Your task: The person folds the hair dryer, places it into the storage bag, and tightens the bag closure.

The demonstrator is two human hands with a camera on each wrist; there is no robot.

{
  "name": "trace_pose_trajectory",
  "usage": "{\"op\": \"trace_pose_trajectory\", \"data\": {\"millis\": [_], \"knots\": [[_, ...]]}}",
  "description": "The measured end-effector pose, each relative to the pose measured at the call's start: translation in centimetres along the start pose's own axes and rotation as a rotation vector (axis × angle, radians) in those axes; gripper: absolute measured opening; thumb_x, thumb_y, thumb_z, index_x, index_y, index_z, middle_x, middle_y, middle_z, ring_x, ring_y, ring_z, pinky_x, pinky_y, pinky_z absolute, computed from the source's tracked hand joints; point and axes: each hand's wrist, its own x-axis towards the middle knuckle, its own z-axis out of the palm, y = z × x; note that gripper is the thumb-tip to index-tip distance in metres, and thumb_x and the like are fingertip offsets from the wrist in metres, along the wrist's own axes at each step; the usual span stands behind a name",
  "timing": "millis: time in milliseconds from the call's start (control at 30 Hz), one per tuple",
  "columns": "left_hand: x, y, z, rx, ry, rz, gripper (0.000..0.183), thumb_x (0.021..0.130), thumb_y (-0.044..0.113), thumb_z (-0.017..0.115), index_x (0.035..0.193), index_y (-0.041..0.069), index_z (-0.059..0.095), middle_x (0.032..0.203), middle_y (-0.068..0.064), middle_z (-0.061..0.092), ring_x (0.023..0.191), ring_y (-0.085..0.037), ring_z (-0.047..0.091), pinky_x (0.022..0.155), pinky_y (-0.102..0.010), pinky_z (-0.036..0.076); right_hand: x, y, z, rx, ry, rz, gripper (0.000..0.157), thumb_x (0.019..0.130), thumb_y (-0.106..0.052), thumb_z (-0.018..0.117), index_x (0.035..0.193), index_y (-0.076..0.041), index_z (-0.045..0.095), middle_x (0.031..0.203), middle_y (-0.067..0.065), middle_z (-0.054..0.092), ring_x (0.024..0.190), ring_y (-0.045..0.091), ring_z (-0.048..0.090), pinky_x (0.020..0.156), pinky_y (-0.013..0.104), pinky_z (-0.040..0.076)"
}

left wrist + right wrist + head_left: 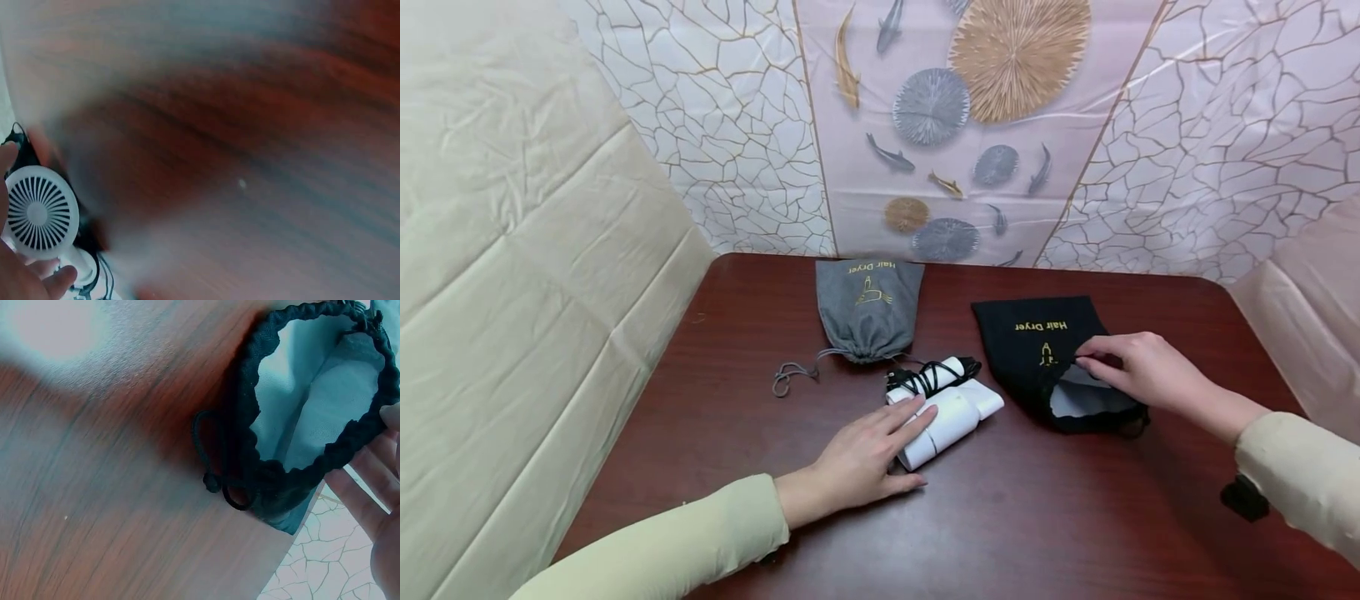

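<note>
A white hair dryer (951,423) with a black cord wrapped round its handle lies on the table, and its round slotted air intake (37,212) shows in the left wrist view. My left hand (865,454) rests on the dryer with fingers extended over its body and thumb spread near the intake end. To the right, a black drawstring pouch (1022,342) marked "Hair Dryer" has its mouth agape, showing a pale lining (331,400). My right hand (1138,367) pinches the pouch's rim between thumb and fingers.
Behind the dryer lies a grey drawstring pouch (880,312) with the same lettering, its mouth gathered and its grey cord (790,375) trailing left. The dark red wooden table (737,433) ends at a patterned backdrop (752,125). Cream cloth (512,250) hangs at the left.
</note>
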Motion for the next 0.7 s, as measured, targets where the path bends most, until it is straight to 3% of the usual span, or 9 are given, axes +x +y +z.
{"op": "trace_pose_trajectory", "data": {"millis": [233, 700], "knots": [[0.5, 0.6, 0.9, 0.08, 0.046, -0.008, 0.096, 0.09, 0.049, 0.085, 0.164, 0.009, 0.041, 0.164, -0.015, 0.048, 0.147, -0.029, 0.053, 0.116, -0.04, 0.048, 0.1, 0.3, 0.1, 0.054, -0.037, 0.071, 0.018, 0.089, -0.005, 0.084, 0.104, -0.016, 0.081, 0.092, -0.008, 0.078, 0.073, -0.002, 0.064, 0.06, 0.025, 0.053], [0.8, 0.7, 0.7, 0.133, 0.116, 0.036, 0.082, 0.088, 0.034, 0.086, 0.157, 0.009, 0.052, 0.155, -0.015, 0.058, 0.139, -0.028, 0.06, 0.106, -0.038, 0.056, 0.5, 0.1, 1.0, 0.06, -0.022, 0.059, 0.019, 0.088, -0.005, 0.085, 0.103, -0.017, 0.082, 0.093, -0.008, 0.079, 0.075, 0.0, 0.066, 0.061, 0.027, 0.053]]}}
